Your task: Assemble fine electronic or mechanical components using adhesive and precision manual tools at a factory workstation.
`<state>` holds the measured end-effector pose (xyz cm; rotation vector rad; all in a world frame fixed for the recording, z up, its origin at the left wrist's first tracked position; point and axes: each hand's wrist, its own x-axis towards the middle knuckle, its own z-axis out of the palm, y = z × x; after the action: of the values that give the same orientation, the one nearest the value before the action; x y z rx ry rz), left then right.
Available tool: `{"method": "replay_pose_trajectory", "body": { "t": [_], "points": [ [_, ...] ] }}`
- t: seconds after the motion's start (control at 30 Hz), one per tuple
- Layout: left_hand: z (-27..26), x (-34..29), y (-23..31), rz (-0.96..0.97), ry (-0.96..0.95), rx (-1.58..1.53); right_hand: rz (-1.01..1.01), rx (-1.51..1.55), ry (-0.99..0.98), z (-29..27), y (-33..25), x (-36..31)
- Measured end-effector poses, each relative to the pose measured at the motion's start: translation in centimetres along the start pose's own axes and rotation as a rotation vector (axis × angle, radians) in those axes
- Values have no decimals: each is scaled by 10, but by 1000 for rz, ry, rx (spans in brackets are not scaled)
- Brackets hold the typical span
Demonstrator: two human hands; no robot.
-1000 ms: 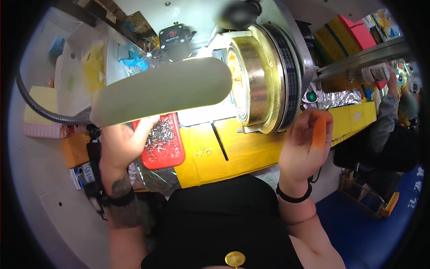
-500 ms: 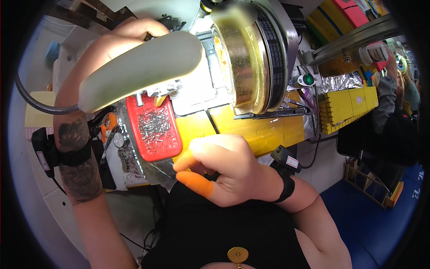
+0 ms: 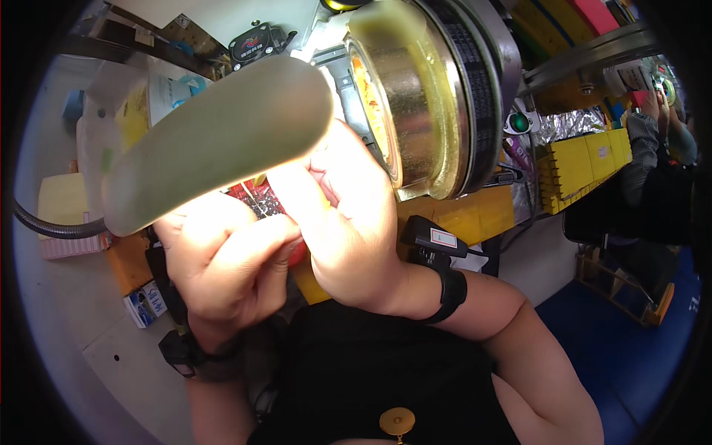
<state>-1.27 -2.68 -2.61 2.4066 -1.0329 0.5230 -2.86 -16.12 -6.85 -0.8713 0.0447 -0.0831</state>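
Note:
My left hand (image 3: 230,263) is closed, its fingers curled in; whatever it may grip cannot be made out. Close beside it, my right hand (image 3: 352,222) is raised with fingers bent together. Strong lamp glare washes out its fingertips, and the lamp head partly covers them. Both hands sit over a red tray (image 3: 298,256) of small metal pins, mostly hidden behind them. The long pale lamp head (image 3: 222,133) hangs just above my hands. To the right of my right hand stands a machine with a brass-coloured drum (image 3: 415,111) and a black toothed belt (image 3: 478,104).
Yellow ribbed bins (image 3: 589,167) stand at the right, by a green button (image 3: 519,122). A flexible lamp neck (image 3: 55,228) enters from the left. Farther right, another person's patterned sleeve (image 3: 639,152) shows. A yellow surface (image 3: 460,219) lies below the drum.
My left hand has come back from behind the lamp to beside my right hand. My right hand has moved up and forward under the light. The lamp head appears slightly farther left.

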Motion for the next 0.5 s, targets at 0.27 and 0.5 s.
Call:
{"method": "replay_pose_trajectory", "body": {
  "t": [0.27,0.5],
  "points": [
    [1,2,-44,-139,41,-423,-80,-89,42,-9,13,6],
    [1,71,-92,80,-271,-493,-785,-999,23,-27,44,33]
  ]
}}
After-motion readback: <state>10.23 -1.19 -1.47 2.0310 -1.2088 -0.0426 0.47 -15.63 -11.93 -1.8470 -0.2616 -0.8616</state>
